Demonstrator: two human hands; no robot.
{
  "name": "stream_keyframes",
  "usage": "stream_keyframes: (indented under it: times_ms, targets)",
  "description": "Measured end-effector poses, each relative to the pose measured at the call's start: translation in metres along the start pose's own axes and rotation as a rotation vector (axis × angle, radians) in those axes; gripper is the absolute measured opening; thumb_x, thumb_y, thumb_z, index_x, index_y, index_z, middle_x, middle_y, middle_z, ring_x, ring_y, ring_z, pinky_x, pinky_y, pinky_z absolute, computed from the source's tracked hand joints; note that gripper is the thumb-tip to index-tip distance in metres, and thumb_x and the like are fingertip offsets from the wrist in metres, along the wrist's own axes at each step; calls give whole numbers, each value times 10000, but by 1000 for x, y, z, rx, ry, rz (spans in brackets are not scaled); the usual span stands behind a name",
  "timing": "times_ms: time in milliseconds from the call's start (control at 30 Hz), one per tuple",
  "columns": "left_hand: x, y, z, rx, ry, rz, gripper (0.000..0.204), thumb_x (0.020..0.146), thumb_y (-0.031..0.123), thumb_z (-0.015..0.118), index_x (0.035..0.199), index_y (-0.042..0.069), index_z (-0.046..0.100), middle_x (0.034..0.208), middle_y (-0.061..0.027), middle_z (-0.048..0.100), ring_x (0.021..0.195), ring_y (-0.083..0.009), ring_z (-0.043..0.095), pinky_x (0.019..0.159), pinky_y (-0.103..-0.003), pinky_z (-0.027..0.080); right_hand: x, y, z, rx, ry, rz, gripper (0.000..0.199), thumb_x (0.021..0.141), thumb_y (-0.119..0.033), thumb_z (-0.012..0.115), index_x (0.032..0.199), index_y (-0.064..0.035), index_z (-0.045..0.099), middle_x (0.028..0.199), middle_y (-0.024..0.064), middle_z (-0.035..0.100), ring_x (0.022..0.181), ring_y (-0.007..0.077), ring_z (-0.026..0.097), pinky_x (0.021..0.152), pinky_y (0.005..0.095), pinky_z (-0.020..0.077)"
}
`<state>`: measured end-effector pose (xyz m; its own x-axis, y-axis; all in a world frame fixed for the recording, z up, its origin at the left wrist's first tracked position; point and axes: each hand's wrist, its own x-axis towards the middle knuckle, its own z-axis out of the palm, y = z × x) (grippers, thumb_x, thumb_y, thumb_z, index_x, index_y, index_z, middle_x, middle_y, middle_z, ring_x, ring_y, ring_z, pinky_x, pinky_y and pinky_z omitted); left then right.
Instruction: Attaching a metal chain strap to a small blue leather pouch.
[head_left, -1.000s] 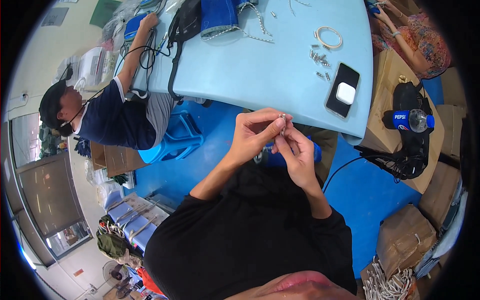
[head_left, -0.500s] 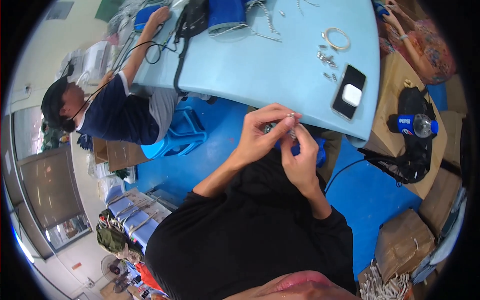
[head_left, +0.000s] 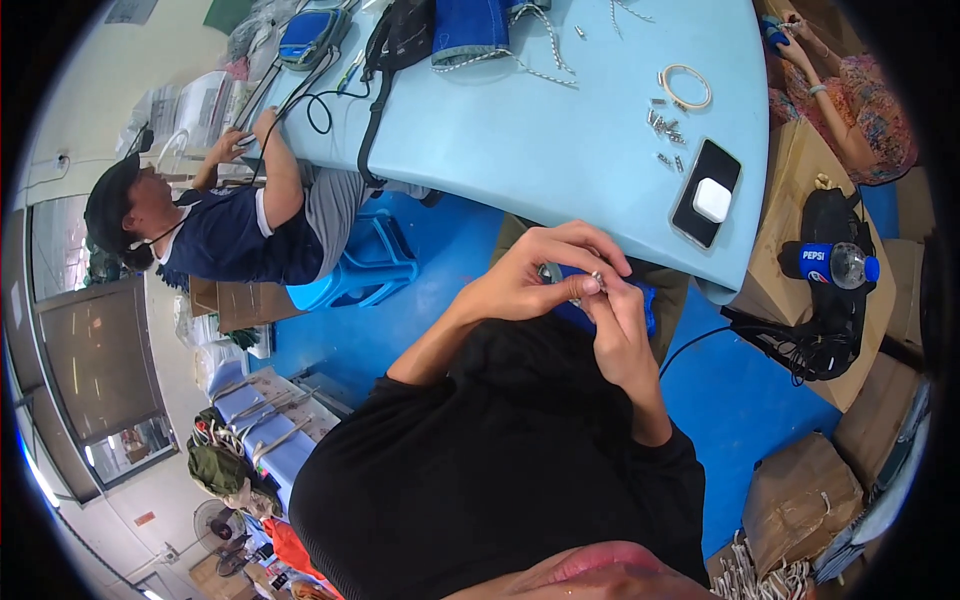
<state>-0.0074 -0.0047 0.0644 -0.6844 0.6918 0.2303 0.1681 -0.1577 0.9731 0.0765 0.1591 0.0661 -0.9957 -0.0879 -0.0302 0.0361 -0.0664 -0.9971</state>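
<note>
Left hand (head_left: 530,272): from my remote station I see thumb and forefinger nearly closed on a small silvery piece (head_left: 598,281); the other fingers are loosely spread.
Right hand (head_left: 622,335): fingertips pinched together at the same piece – its exact shape is too small to tell.
Piece location: right of the frame's centre, off the near edge of the blue table (head_left: 500,150).
Progress: handling appears unfinished, in my judgement, the piece being held and not set down. Similar-looking loose metal pieces (head_left: 667,128) lie upper right, apart from both hands; I cannot tell whether any have been worked.
Nearby: ring-shaped roll (head_left: 709,92) and dark phone (head_left: 697,226) with a white case (head_left: 711,200) on top.
Labels: bottle (head_left: 848,266) at right bears a blue label (head_left: 812,261) with white print – wording not recorded.
</note>
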Motion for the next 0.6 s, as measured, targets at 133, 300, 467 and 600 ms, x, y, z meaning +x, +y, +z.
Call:
stream_keyframes:
  times_ms: [133,300,467,600]
  targets:
    - [-1,-1,-2,-69,28,-38,89,916,28,745,984,-6,792,1060,-139,743,1063,-264,690,894,-388,573,-1,6,-11,-1,-144,80,186,1048,-79,516,1088,69,622,811,146,640,724,224,604,667,349,457]
    - [-3,-4,2,-248,138,-28,68,946,1,717,957,-47,764,974,-150,741,944,-239,707,829,-364,586,4,10,4,-101,33,-80,181,1032,-83,586,1146,49,634,936,131,631,784,235,597,711,342,472]
    - [-3,-13,2,-583,268,2,125,1029,51,649,1008,-46,725,872,-118,724,831,-184,699,778,-331,575,2,8,1,-313,-3,-71,249,994,-100,651,1208,26,665,1128,144,626,1049,330,594,866,389,497]
    - [-7,-7,-5,-634,299,-69,174,1044,119,652,1060,-41,718,842,-132,714,591,-143,627,542,-257,504,15,4,-21,-429,34,-146,266,968,-128,684,1198,6,700,1153,164,623,1118,361,598,982,410,475]
